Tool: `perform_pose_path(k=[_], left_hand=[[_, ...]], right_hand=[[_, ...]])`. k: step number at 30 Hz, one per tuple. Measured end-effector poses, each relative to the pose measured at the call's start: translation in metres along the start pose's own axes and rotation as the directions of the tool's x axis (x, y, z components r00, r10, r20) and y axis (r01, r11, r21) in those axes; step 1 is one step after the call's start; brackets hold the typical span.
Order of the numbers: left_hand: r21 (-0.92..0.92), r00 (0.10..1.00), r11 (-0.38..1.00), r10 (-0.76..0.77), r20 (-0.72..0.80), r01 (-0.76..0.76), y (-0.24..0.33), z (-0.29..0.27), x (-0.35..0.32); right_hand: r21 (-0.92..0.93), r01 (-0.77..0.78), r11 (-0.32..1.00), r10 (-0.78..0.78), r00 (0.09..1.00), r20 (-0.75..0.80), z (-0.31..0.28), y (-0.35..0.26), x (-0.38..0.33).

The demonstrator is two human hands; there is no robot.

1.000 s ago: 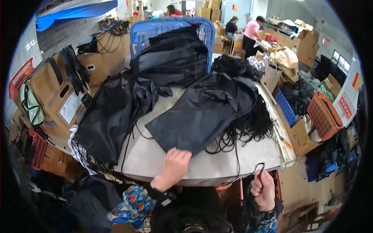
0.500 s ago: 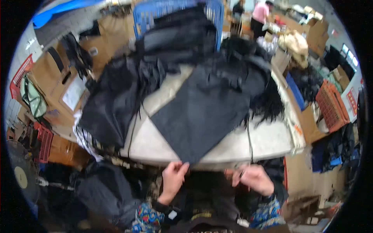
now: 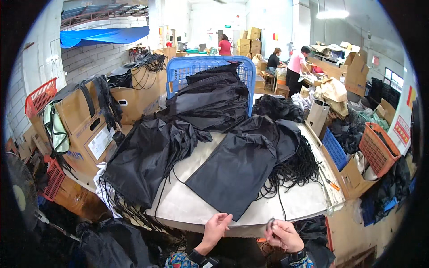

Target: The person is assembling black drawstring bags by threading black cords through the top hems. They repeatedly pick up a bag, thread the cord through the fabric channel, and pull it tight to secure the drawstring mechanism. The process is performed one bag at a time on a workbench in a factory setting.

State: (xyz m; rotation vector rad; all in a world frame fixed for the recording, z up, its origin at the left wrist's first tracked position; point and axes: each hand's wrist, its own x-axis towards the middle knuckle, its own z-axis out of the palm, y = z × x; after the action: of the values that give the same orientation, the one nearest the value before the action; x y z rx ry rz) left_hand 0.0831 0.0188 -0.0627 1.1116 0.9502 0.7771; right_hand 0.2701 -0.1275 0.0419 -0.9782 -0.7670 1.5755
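A black drawstring bag lies flat on the pale table, one corner reaching its front edge. Beside that corner is my left hand, its fingers loosely stretched and nothing visible gripped in them. My right hand, over the front edge to the right, is closed on a small dark thing too blurred to name. A bundle of black cords spreads to the right of the bag. More black bags lie on the left, their cords hanging over the edge.
Behind the bags stands a blue plastic crate with a tall stack of black bags before it. Cardboard boxes flank the left side. An orange-handled tool lies at the right edge. Red crates stand right; several people work far back.
The view has tilted up, showing more of the room. My left fingers, which pinched the bag's corner, are now loosened beside it. The right hand stays closed near the front edge.
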Motion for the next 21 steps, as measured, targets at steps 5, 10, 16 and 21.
perform_pose_path(k=[5, 10, 16, 21], left_hand=[[-0.237, 0.996, 0.969, 0.055, -0.075, -0.071, 0.006, 0.023, 0.011], [0.098, 0.982, 0.981, 0.175, -0.077, -0.167, 0.012, 0.027, 0.023], [0.066, 0.949, 0.948, 0.314, -0.034, -0.312, 0.017, 0.027, 0.004], [-0.221, 0.973, 0.95, 0.205, -0.103, -0.223, 0.013, 0.013, -0.003]], right_hand=[[-0.503, 0.03, 0.864, -0.125, 0.98, -0.156, 0.005, 0.036, 0.032], [-0.889, 0.103, 0.446, -0.512, 0.844, -0.159, 0.003, 0.062, 0.051], [-0.972, 0.128, 0.198, -0.722, 0.689, -0.056, 0.006, 0.085, 0.09], [-0.97, 0.165, 0.177, -0.742, 0.67, -0.022, 0.016, 0.086, 0.097]])
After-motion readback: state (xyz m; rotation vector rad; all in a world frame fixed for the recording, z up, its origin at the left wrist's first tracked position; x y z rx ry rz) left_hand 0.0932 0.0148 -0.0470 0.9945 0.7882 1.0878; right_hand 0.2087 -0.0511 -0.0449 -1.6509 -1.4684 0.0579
